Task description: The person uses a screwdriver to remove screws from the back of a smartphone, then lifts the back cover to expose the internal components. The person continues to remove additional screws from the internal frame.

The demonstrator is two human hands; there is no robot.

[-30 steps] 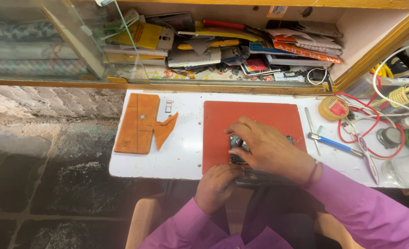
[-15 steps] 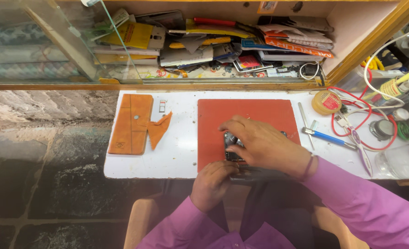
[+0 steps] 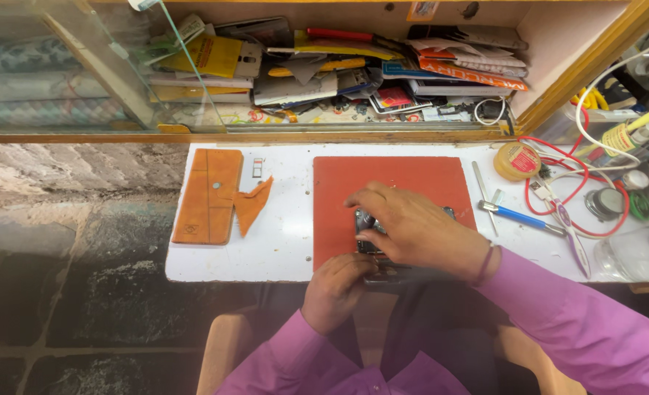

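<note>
A dark phone [image 3: 364, 222] lies on a red mat [image 3: 394, 178] at the near edge of a white table [image 3: 284, 245]. My right hand [image 3: 409, 228] covers most of the phone from above, with its fingertips pressed on the phone's left side. My left hand [image 3: 337, 287] comes up from below the table edge and grips the phone's near end. What my right fingers pinch is hidden. Both arms wear purple sleeves.
An orange flip case [image 3: 209, 195] and a small white part [image 3: 258, 167] lie left of the mat. To the right are metal tweezers [image 3: 483, 193], a blue-handled tool [image 3: 523, 217], a yellow round tin [image 3: 517, 159] and red wires [image 3: 567, 192]. A cluttered shelf [image 3: 354, 73] runs behind.
Both hands stay on the phone in nearly the same place. The view has shifted slightly.
</note>
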